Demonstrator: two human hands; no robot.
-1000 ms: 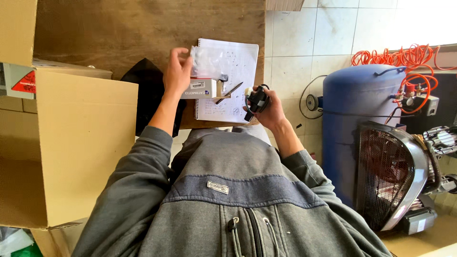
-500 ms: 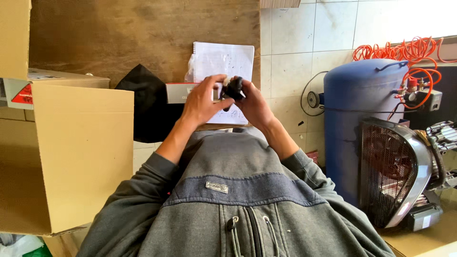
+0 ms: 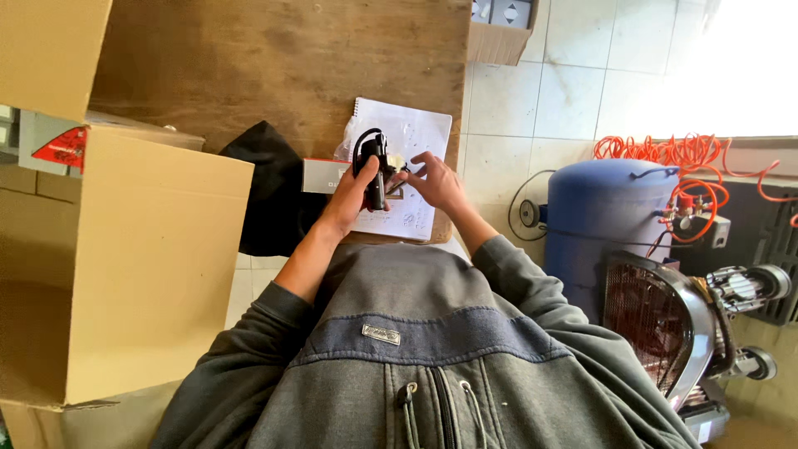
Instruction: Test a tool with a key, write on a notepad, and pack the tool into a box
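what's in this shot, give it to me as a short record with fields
left hand: left hand grips a small black device with a looped black cable, held upright
right hand: right hand touches the device's side with its fingertips, holds nothing
under the hands: spiral notepad on the wooden table
left of the hands: black cloth, small grey box, big cardboard box
right side: blue air compressor with orange coiled hose on a tiled floor
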